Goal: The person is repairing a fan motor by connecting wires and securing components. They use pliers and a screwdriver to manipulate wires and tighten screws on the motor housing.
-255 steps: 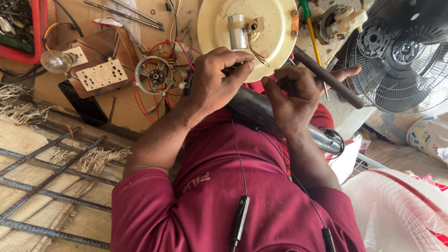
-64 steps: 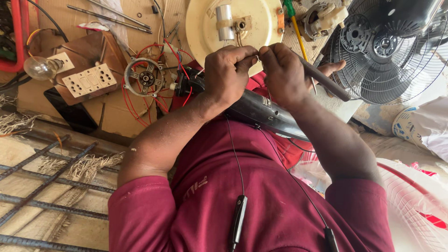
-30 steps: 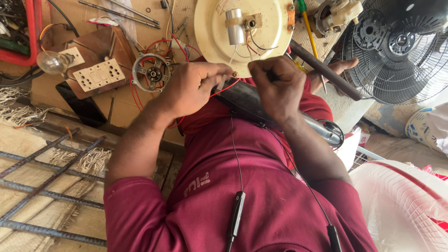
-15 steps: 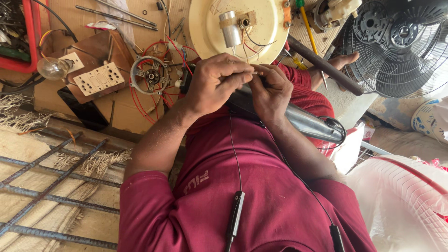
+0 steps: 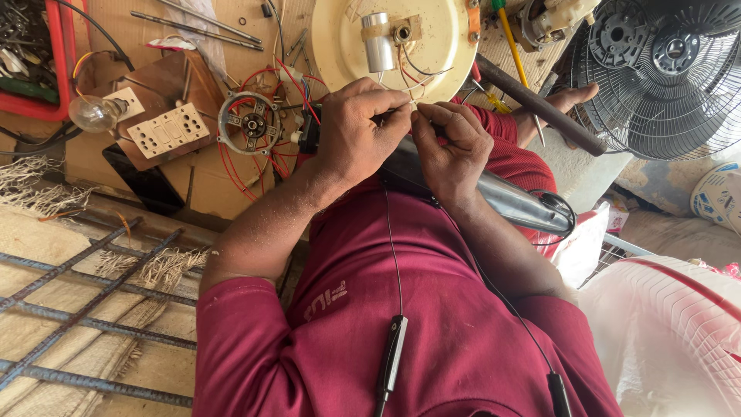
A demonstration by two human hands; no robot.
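Two hands: left hand [image 5: 359,135], right hand [image 5: 451,147] pinch thin wires [image 5: 407,99]; red tray [image 5: 35,62] holds metal parts.

Scene is lit evenly by soft daylight; source not seen. Shadows are kept faint and short under the forearms. Slight glare is noted on the metal tube [image 5: 517,202]. Focus is held sharp throughout; mild stretching at the edges.
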